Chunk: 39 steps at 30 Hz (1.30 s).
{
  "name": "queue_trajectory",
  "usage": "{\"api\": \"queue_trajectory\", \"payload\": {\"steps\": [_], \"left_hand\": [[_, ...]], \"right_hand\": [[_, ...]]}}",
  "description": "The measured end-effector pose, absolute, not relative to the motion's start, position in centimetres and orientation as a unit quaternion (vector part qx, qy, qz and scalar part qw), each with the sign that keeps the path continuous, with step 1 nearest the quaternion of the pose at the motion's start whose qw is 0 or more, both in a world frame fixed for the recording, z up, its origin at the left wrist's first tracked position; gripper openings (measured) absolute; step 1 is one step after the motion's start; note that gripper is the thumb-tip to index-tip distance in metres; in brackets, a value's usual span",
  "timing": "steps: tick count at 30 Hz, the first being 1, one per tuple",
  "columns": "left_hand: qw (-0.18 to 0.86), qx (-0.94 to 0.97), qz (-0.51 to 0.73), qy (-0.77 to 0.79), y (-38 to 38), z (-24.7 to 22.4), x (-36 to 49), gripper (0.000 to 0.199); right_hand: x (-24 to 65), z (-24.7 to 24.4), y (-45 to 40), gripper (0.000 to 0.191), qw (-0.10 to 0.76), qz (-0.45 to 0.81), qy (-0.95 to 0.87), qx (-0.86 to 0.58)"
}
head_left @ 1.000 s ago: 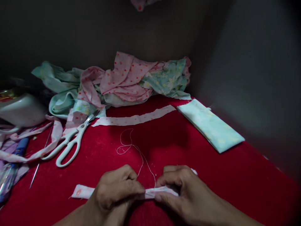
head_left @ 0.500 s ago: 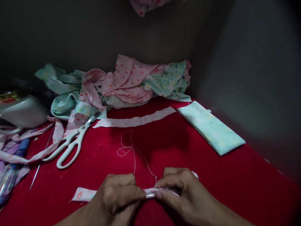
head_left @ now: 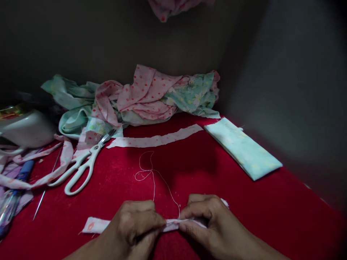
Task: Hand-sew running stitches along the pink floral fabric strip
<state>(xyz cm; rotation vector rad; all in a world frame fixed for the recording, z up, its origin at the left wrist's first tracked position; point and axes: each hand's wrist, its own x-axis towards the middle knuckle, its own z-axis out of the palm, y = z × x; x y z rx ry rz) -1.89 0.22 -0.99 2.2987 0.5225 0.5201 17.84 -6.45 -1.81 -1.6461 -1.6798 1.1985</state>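
A narrow pink fabric strip (head_left: 95,225) runs between my hands near the front of the red cloth surface. My left hand (head_left: 138,225) pinches its middle, with the strip's end sticking out to the left. Thumb and forefinger of my right hand (head_left: 206,220) grip the strip a little further right, leaving a short stretch visible between the hands. A thin white thread (head_left: 168,186) rises from the strip beside my right fingertips and loops on the red cloth. Whether a needle is held cannot be seen.
White-handled scissors (head_left: 89,164) lie left of centre, beside a thin metal rod (head_left: 43,195) and a blue pen (head_left: 25,171). Crumpled pink and green fabric (head_left: 151,92) is piled at the back. A folded pale green cloth (head_left: 244,148) lies right; a flat pink strip (head_left: 159,140) crosses the middle.
My left fingers have shifted slightly left along the strip, and more fabric shows between my hands. The shiny patch there no longer shows. My right hand has barely moved.
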Motion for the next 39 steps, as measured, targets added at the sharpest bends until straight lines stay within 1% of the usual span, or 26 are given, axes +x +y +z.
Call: {"api": "queue_trajectory", "payload": {"steps": [6,12,20,25,29,39], "left_hand": [[0.351,0.895,0.191,0.199,0.26,-1.09,-1.85,0.031],[0.374,0.889,0.169,0.201,0.49,-1.04,-1.47,0.030],[0.364,0.887,0.197,0.202,0.39,-0.31,-1.48,0.032],[0.362,0.889,0.187,0.209,0.47,-0.50,-1.43,0.032],[0.378,0.889,0.163,0.201,0.61,-0.84,-1.40,0.033],[0.410,0.873,0.156,0.212,0.46,-1.19,-1.37,0.033]], "right_hand": [[17.83,-1.78,-6.53,0.017,0.255,0.444,-0.615,-0.600],[17.89,-1.74,-6.73,0.014,0.253,0.447,-0.609,-0.604],[17.91,-1.71,-6.64,0.014,0.261,0.453,-0.601,-0.604],[17.87,-1.75,-6.60,0.015,0.257,0.451,-0.605,-0.605],[17.84,-1.71,-6.73,0.014,0.258,0.454,-0.602,-0.604],[17.81,-1.64,-6.61,0.014,0.262,0.472,-0.573,-0.617]]}}
